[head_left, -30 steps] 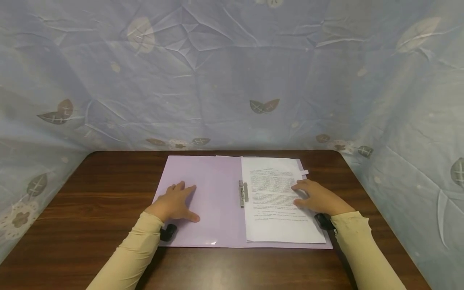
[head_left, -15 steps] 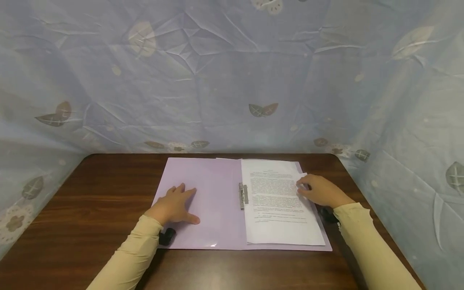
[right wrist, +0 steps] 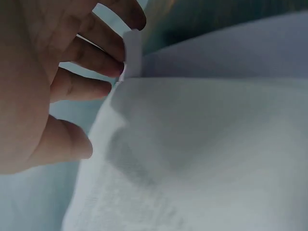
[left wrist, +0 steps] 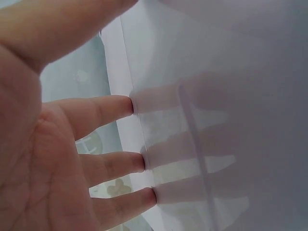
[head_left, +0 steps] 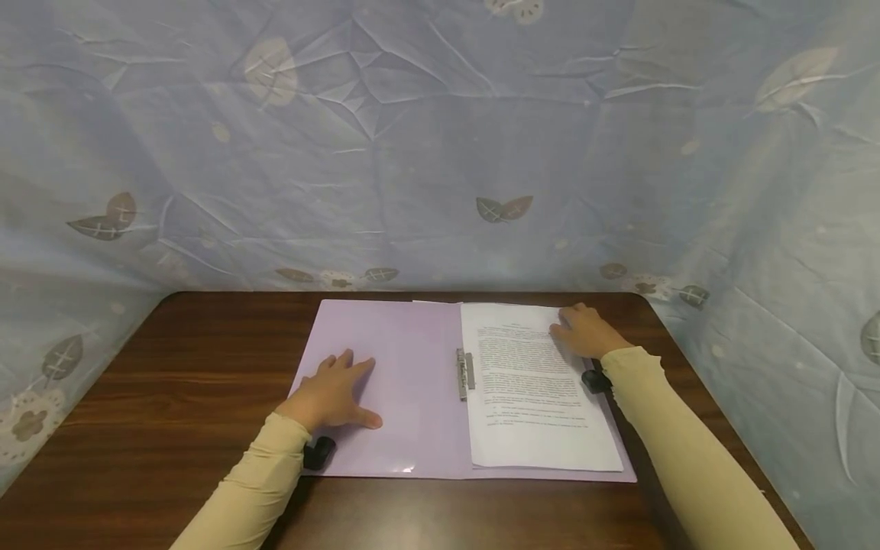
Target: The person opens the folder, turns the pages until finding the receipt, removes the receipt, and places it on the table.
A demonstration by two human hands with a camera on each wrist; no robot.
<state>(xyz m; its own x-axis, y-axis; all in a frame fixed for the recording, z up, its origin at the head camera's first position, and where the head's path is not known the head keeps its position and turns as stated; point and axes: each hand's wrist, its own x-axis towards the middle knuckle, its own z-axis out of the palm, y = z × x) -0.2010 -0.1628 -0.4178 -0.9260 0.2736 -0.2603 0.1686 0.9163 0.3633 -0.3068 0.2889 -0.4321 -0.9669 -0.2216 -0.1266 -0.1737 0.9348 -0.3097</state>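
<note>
A lilac folder [head_left: 412, 397] lies opened flat on the table. Over its left cover my left hand [head_left: 328, 396] is spread, and in the left wrist view the fingertips [left wrist: 139, 161] touch the glossy surface, which mirrors them. On the folder's right side lies a stack of printed paper [head_left: 536, 447], beside a metal clip [head_left: 465, 374] near the spine. My right hand [head_left: 586, 332] is at the stack's top right corner. The right wrist view shows its fingers extended by the corner, near a white tab [right wrist: 133, 53], with the thumb [right wrist: 72, 139] above the paper.
The dark wooden table [head_left: 206, 367] extends left, right and in front of the folder. A pale patterned cloth [head_left: 426, 176] hangs behind and along both sides. Black wrist cameras [head_left: 319, 453] sit under the wrists.
My right hand has moved from the paper's right edge, where its fingers were bent by the tab, up to the top right corner, and its fingers have straightened. The left hand stays put.
</note>
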